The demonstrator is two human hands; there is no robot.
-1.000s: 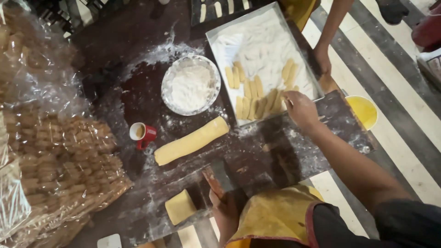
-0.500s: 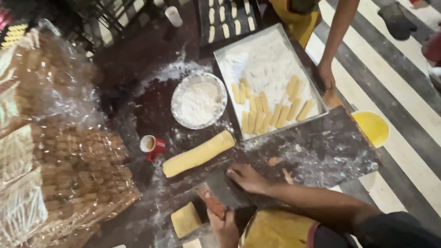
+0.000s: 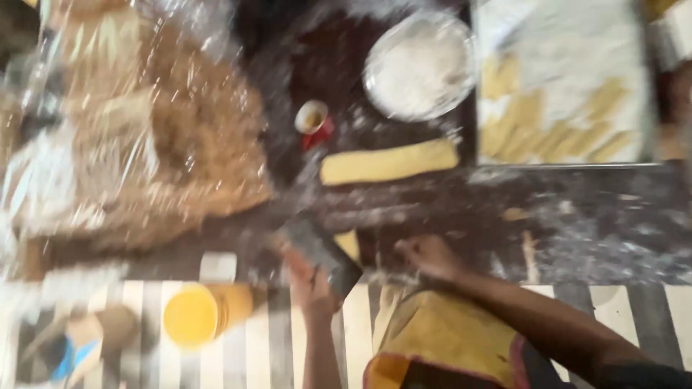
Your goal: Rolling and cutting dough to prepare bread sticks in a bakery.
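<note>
Blurred view from above. Left hand (image 3: 311, 277) at lower centre, closed around a dark flat scraper (image 3: 321, 248). Right hand (image 3: 427, 256) just right of it, resting on the floured dark table (image 3: 591, 223), fingers loosely curled, holding nothing clear enough to tell. Long dough log (image 3: 389, 162) above, centre frame. Flour bowl (image 3: 420, 65) and red cup (image 3: 313, 121) higher up. Tray (image 3: 562, 43) of dough sticks (image 3: 555, 133) upper right.

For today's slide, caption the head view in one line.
Left hand grips a dark scraper beside right hand, near a dough log.
</note>
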